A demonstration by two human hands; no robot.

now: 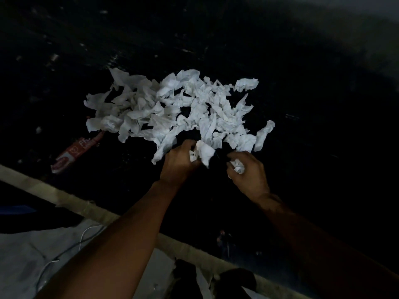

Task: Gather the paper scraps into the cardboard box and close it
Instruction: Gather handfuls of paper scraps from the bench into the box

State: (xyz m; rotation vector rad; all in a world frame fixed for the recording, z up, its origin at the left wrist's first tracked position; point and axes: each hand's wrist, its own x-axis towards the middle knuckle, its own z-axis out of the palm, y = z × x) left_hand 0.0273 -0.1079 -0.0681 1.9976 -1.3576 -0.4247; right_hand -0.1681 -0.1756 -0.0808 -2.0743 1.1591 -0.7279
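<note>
A wide pile of white crumpled paper scraps [172, 108] lies on a dark surface in the middle of the head view. At the pile's near edge, my left hand [179, 162] is closed around a few white scraps [204, 153] that stick out past its fingers. Just to the right, my right hand [248, 171] is closed on a small balled-up scrap [237, 166]. No cardboard box shows in the frame.
A red and white wrapper [75, 152] lies left of the pile. A pale edge strip [97, 212] runs diagonally across the lower left, with a white cable [82, 238] on a grey surface below it. The surroundings are very dark.
</note>
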